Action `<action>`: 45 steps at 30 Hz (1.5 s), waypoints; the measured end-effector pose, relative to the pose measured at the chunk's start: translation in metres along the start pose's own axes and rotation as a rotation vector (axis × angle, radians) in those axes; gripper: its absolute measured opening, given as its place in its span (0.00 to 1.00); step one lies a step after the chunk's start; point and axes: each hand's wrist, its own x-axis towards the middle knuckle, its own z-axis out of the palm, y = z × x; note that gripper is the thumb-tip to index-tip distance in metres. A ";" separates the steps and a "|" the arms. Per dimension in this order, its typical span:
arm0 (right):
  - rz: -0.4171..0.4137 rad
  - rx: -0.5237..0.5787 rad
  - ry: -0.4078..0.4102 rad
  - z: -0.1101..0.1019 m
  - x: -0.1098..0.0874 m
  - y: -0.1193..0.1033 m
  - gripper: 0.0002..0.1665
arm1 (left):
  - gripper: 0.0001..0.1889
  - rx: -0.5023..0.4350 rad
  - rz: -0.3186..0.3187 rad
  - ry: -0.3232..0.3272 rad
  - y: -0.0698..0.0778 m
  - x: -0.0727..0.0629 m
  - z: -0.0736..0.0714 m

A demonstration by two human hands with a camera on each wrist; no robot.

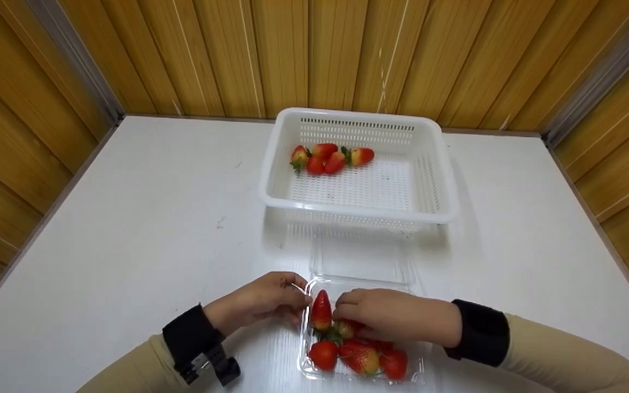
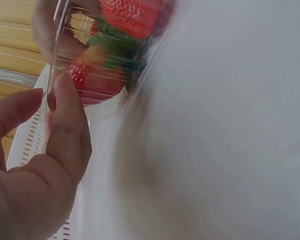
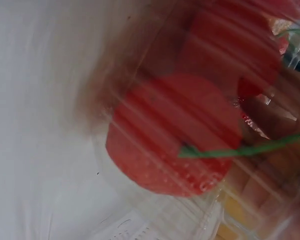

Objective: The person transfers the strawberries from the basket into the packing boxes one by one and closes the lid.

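Observation:
A clear plastic clamshell box lies open at the table's front, its lid folded back. Several red strawberries sit in it, one pointing away at the left. My left hand pinches the box's left rim between thumb and fingers; the left wrist view shows strawberries behind that clear wall. Inside the box, my right hand curls its fingers over a strawberry, which they partly hide. Through the wall in the right wrist view, a strawberry with a green stem appears, fingers beyond it.
Behind the box stands a white perforated basket with several strawberries at its back left. The white table is bordered by wood-patterned panels at the back and sides.

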 end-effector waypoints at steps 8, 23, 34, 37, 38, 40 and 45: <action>-0.011 -0.027 -0.023 -0.008 -0.002 0.001 0.23 | 0.11 0.071 0.013 -0.020 0.001 -0.001 -0.003; -0.053 0.032 0.156 -0.064 -0.019 -0.003 0.23 | 0.19 0.583 0.224 0.101 0.066 -0.035 -0.023; -0.027 0.004 0.448 -0.141 -0.033 0.022 0.26 | 0.22 0.638 0.511 0.365 0.157 -0.077 -0.025; 0.023 -0.019 0.504 -0.162 -0.032 0.033 0.25 | 0.24 0.601 0.504 0.426 0.175 -0.079 -0.032; 0.041 -0.024 0.524 -0.169 -0.031 0.038 0.24 | 0.24 0.592 0.494 0.443 0.180 -0.078 -0.034; 0.090 -0.027 0.557 -0.180 -0.030 0.046 0.23 | 0.24 0.577 0.473 0.467 0.189 -0.076 -0.040; 0.216 0.028 0.597 -0.199 -0.025 0.067 0.20 | 0.24 0.548 0.432 0.510 0.203 -0.063 -0.054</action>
